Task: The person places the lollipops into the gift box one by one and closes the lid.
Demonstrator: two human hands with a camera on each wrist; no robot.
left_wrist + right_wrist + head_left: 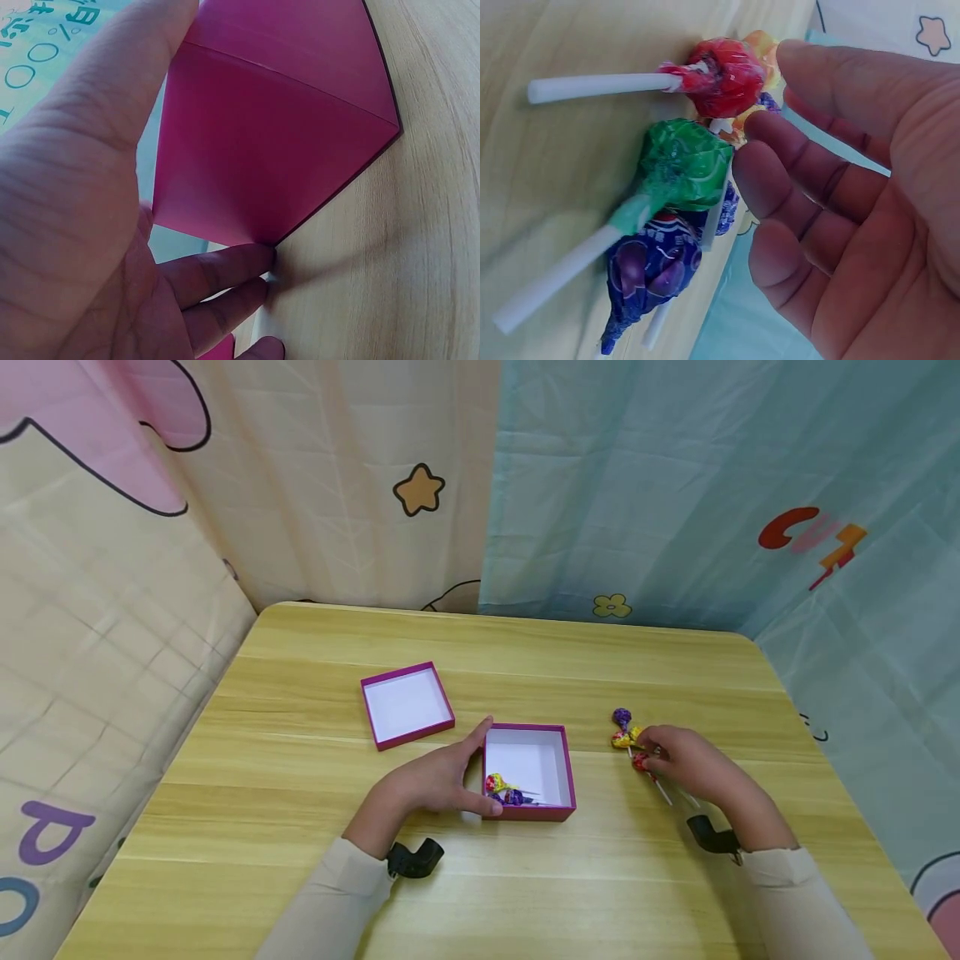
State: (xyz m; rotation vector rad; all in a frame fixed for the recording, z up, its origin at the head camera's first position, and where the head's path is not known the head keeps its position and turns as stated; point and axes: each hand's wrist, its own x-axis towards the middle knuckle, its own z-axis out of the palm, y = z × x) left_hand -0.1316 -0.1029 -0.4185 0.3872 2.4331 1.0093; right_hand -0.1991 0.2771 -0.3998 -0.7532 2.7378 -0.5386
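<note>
Right sleeve [806, 902] is seen nearest, box [536, 813] is held by left hand [431, 778], nothing is visibly grasped by loosely curved right hand [693, 767] at lollipops [686, 169] on table [600, 885], which, likely light, hard and slick-wrapped, are best pinched by their sticks [562, 276].

Box [534, 814] and lid [407, 703]: smooth card, low sheen; lollipops [686, 161]: glossy, crinkled film wrappers [727, 79], smooth plastic-looking sticks [592, 84]; counter [300, 693]: smooth, satin wood grain; curtains [337, 510]: creased cloth; sleeves [806, 897]: matt cloth
</note>
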